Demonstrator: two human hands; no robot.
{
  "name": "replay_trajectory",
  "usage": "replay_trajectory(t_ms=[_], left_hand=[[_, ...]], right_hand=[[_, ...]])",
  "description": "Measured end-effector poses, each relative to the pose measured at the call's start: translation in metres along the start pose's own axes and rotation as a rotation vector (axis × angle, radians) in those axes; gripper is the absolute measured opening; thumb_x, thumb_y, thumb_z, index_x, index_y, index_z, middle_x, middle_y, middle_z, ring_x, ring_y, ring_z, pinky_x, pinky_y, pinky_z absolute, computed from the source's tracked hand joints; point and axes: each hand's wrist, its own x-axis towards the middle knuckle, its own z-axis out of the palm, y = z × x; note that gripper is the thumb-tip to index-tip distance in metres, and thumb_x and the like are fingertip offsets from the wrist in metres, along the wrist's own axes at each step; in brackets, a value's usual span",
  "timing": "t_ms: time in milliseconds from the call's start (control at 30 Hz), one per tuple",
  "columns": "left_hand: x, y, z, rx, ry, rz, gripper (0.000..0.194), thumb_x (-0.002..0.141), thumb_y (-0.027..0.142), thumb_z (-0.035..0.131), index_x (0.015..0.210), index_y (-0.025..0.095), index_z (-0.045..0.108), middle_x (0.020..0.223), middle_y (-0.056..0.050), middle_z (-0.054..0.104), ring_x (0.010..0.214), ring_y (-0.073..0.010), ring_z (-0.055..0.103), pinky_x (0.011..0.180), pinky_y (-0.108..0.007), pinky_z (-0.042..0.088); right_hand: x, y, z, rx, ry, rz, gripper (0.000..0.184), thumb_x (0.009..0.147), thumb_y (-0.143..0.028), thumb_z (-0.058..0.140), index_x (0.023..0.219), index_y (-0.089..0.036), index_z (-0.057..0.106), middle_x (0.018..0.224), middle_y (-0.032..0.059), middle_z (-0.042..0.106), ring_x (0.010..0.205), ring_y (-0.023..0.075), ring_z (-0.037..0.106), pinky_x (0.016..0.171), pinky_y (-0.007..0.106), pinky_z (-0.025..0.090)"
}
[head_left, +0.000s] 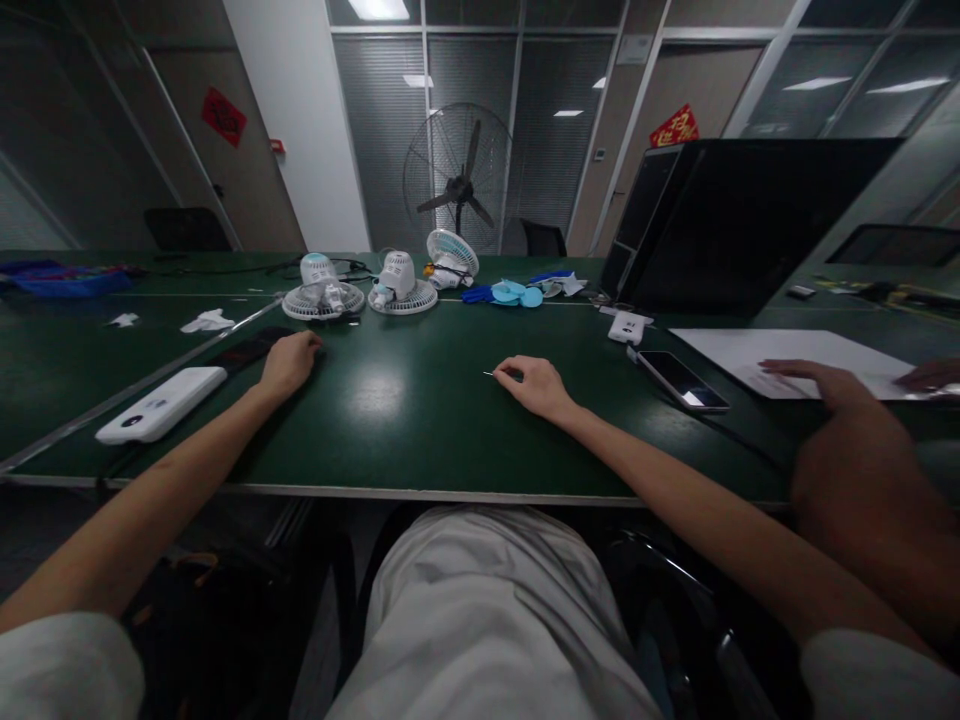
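Note:
My right hand is over the middle of the green table, with thumb and fingertips pinched together. A small thin silvery piece sticks out to the left from this pinch; it is too small to tell its kind. My left hand rests on the table farther left, fingers curled together. Whether anything is in them is hidden. Beside its wrist lies a dark flat object, and nearer to me a white elongated device with a round dark spot.
Small white fans stand along the back, by blue items. On the right lie a phone, a white box-like device and a white sheet under another person's hand. A large black case stands behind.

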Motion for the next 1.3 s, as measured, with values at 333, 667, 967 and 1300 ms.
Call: replay_trajectory(t_ms=[333,667,967,1300], left_hand=[[0.008,-0.024,0.002,0.005,0.116,-0.028,0.035,0.106,0.028,0.051,0.129,0.013,0.071,0.125,-0.011,0.073,0.109,-0.0257,0.065,0.095,-0.033,0.047],[0.009,-0.038,0.0,0.029,0.173,-0.076,0.039,0.107,0.033,0.049,0.129,0.019,0.077,0.131,-0.012,0.072,0.11,-0.0282,0.066,0.098,-0.037,0.048],[0.009,-0.035,0.003,-0.054,0.109,-0.143,0.038,0.104,0.039,0.055,0.128,0.021,0.078,0.125,-0.01,0.076,0.104,-0.027,0.067,0.096,-0.037,0.049],[0.016,-0.046,0.015,-0.119,0.106,-0.082,0.035,0.103,0.029,0.06,0.129,0.015,0.078,0.125,-0.012,0.077,0.108,-0.0256,0.069,0.103,-0.036,0.048]], right_hand=[[-0.002,-0.004,-0.002,0.008,-0.005,0.005,0.023,0.103,-0.04,0.063,0.108,-0.025,0.079,0.108,0.0056,0.078,0.096,0.0241,0.072,0.082,0.037,0.058],[-0.001,0.0,0.001,-0.02,0.004,-0.009,0.024,0.103,-0.041,0.062,0.109,-0.024,0.079,0.107,0.0061,0.078,0.097,0.0244,0.072,0.085,0.037,0.057],[-0.001,0.001,0.0,0.003,-0.005,-0.019,0.025,0.103,-0.04,0.062,0.11,-0.023,0.079,0.107,0.0065,0.078,0.094,0.0238,0.072,0.082,0.037,0.057],[0.001,0.005,0.003,0.003,-0.002,-0.03,0.026,0.103,-0.042,0.062,0.109,-0.023,0.079,0.106,0.0064,0.078,0.093,0.0233,0.072,0.081,0.036,0.056]])
